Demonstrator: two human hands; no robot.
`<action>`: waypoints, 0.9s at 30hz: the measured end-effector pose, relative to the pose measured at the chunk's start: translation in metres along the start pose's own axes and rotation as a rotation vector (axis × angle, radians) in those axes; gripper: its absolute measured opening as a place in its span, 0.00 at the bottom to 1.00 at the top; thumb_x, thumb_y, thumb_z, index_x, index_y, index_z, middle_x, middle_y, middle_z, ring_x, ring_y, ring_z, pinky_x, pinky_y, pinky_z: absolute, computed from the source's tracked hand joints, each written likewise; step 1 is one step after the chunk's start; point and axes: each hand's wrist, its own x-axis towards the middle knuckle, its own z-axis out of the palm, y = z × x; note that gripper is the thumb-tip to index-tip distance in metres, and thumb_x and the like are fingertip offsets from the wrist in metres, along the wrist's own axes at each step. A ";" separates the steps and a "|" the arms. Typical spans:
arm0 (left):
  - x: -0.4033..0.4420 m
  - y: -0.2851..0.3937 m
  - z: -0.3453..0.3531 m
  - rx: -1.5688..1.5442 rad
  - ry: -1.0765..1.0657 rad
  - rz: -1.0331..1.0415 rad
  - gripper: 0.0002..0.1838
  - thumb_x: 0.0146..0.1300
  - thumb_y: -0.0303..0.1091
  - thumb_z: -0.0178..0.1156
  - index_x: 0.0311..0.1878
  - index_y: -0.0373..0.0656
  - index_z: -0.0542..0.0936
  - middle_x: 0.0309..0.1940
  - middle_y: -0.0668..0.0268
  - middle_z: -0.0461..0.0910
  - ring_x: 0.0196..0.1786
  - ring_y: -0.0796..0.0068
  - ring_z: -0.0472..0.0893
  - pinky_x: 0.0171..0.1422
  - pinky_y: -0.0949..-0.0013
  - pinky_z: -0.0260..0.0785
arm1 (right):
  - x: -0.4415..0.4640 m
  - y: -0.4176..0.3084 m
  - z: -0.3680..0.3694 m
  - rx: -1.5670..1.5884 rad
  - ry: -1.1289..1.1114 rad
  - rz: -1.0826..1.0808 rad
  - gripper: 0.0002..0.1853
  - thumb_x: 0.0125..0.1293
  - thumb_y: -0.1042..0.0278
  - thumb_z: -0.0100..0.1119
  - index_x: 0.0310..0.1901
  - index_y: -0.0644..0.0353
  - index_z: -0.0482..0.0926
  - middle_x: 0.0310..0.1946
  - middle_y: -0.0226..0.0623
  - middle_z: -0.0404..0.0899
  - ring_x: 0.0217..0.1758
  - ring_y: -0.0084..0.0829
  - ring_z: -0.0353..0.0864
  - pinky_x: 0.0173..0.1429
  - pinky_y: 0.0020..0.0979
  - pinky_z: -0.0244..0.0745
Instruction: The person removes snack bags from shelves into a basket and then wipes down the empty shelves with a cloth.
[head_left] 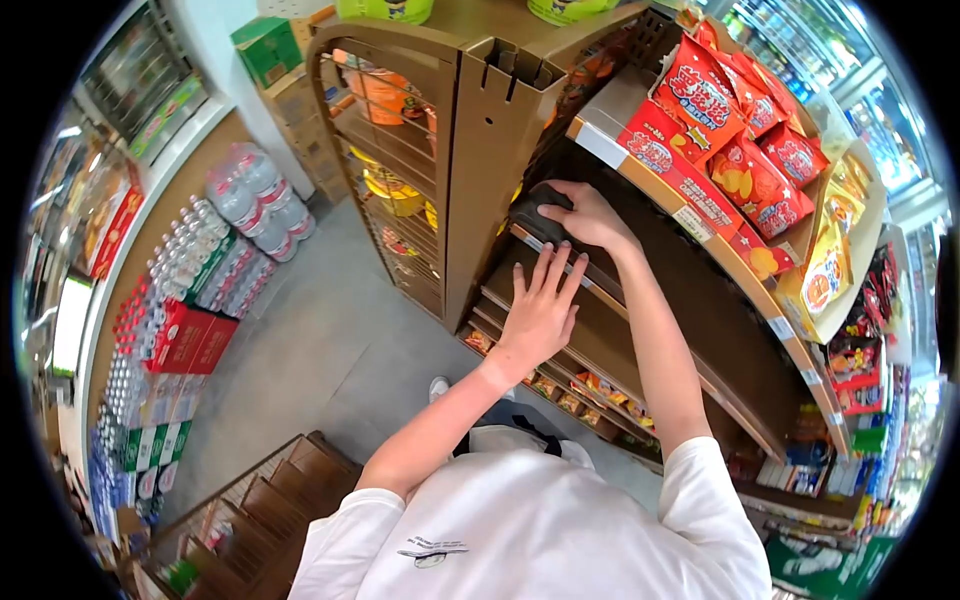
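Observation:
My right hand point(592, 216) reaches to the left end of a brown shelf point(690, 290) and is closed on a dark cloth point(538, 212), which looks bunched up against the shelf surface. Part of the cloth is hidden under the fingers. Just below it, my left hand point(543, 308) rests with fingers spread at the shelf's front edge, by the label strip. Nothing shows in the left hand.
Above and right, red snack bags point(700, 95) fill a display box on the upper shelf. A brown end post point(490, 170) stands close left of my hands. Lower shelves hold packets point(600, 390). Bottled drinks point(190, 290) are stacked at left; a brown rack point(270, 500) stands behind.

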 end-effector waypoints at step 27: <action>-0.007 0.012 0.014 0.114 0.047 -0.019 0.40 0.53 0.28 0.63 0.70 0.34 0.59 0.71 0.44 0.55 0.63 0.46 0.65 0.63 0.47 0.60 | -0.057 -0.015 -0.027 0.145 0.018 0.505 0.34 0.66 0.54 0.63 0.65 0.69 0.67 0.59 0.47 0.75 0.62 0.33 0.73 0.64 0.30 0.66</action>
